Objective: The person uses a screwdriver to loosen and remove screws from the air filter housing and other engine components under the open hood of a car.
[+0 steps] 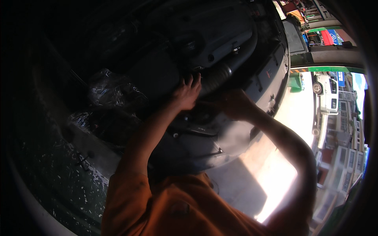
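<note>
I lean over a car's engine bay, most of it in deep shadow. My left hand point(188, 93) rests on the dark box-shaped part point(155, 74), beside the ribbed air hose point(215, 78); its fingers are spread, with nothing seen in them. Just right of it, below the hose, my right hand point(238, 105) is curled with its fingers pointing left into the dark. What those fingers hold, if anything, is hidden. A metal clamp point(229, 70) rings the hose's upper end. Above lies the large dark engine cover point(220, 35).
Crumpled clear plastic point(112, 88) lies left of my left forearm. The car's front edge point(281, 84) curves along the right. A scuffed dark green surface point(75, 177) lies at lower left. Outside, a white truck point(327, 94) and a green bin point(296, 82) stand on sunlit ground.
</note>
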Demonstrator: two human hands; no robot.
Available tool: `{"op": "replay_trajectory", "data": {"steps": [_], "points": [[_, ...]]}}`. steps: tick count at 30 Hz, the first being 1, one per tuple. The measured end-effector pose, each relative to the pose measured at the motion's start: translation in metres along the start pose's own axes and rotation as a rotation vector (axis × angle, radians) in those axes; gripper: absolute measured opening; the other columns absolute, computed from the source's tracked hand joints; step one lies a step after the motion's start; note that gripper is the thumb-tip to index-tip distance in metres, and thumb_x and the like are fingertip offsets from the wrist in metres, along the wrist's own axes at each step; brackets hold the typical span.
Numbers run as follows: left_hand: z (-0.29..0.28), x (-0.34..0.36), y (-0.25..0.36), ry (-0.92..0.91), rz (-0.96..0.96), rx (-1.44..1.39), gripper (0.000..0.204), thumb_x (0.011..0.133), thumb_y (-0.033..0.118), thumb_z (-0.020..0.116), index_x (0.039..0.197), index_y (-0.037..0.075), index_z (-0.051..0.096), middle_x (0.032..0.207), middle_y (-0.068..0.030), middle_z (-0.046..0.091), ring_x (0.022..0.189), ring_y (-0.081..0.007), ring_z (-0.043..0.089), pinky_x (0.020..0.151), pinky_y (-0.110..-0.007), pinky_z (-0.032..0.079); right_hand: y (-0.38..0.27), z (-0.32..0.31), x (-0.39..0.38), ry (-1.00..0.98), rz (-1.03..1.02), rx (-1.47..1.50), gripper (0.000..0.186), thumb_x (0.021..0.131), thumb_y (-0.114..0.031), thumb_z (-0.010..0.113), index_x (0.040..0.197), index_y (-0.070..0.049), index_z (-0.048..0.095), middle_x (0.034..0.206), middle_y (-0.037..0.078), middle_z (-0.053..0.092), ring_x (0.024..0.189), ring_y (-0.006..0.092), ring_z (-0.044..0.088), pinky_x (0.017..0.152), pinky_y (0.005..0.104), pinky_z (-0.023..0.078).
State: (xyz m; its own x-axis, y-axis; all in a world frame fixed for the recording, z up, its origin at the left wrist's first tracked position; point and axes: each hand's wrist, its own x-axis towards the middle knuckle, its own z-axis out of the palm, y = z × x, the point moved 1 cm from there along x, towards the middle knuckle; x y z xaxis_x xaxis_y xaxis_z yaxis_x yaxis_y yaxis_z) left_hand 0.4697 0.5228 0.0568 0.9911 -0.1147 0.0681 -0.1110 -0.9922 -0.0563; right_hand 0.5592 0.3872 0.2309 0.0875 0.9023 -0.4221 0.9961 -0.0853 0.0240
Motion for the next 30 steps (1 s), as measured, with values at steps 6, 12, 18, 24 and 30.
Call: {"op": "replay_trajectory", "data": {"steps": [6, 12, 18, 24, 30], "points": [[0.004, -0.005, -0.005, -0.002, -0.02, 0.005, 0.082, 0.08, 0.055, 0.068, 0.142, 0.003, 0.049, 0.156, -0.0214, 0.029, 0.132, -0.0415, 0.041, 0.1, -0.056, 0.043, -0.012, -0.032, 0.003, -0.111, -0.124, -0.185, 0.024, 0.074, -0.018, 0.072, 0.092, -0.004, 0.067, 0.083, 0.013, 0.067, 0.073, 0.0282, 0.069, 0.064, 0.0391, 0.057], [0.002, -0.003, -0.005, -0.007, -0.024, -0.02, 0.078, 0.08, 0.049, 0.068, 0.14, 0.003, 0.05, 0.157, -0.0216, 0.029, 0.133, -0.0421, 0.04, 0.103, -0.057, 0.041, -0.011, -0.015, 0.0, 0.117, -0.101, -0.007, 0.021, 0.074, -0.016, 0.072, 0.091, -0.005, 0.067, 0.087, 0.013, 0.067, 0.071, 0.0295, 0.068, 0.061, 0.0383, 0.057], [0.005, -0.002, -0.004, -0.01, -0.028, -0.089, 0.075, 0.079, 0.041, 0.068, 0.14, 0.002, 0.049, 0.156, -0.0224, 0.03, 0.134, -0.0438, 0.039, 0.105, -0.062, 0.038, -0.013, -0.027, 0.006, -0.101, 0.398, 0.55, 0.014, 0.082, -0.014, 0.066, 0.092, -0.005, 0.067, 0.079, 0.012, 0.068, 0.062, 0.0293, 0.067, 0.055, 0.0375, 0.056], [0.005, -0.003, -0.004, 0.028, -0.034, -0.07, 0.072, 0.079, 0.04, 0.068, 0.138, 0.002, 0.051, 0.156, -0.022, 0.031, 0.134, -0.0432, 0.04, 0.104, -0.061, 0.039, -0.009, -0.014, -0.005, -0.029, -0.194, -0.105, 0.016, 0.088, -0.019, 0.065, 0.086, -0.004, 0.067, 0.069, 0.013, 0.066, 0.062, 0.0273, 0.068, 0.056, 0.038, 0.056], [0.008, -0.001, -0.002, 0.015, -0.037, 0.009, 0.084, 0.077, 0.056, 0.07, 0.14, 0.003, 0.051, 0.156, -0.021, 0.03, 0.131, -0.0402, 0.042, 0.1, -0.056, 0.044, -0.005, -0.001, -0.004, -0.136, 0.442, 0.603, 0.019, 0.082, -0.011, 0.065, 0.098, -0.001, 0.063, 0.082, 0.013, 0.067, 0.071, 0.03, 0.07, 0.059, 0.0389, 0.057]]}}
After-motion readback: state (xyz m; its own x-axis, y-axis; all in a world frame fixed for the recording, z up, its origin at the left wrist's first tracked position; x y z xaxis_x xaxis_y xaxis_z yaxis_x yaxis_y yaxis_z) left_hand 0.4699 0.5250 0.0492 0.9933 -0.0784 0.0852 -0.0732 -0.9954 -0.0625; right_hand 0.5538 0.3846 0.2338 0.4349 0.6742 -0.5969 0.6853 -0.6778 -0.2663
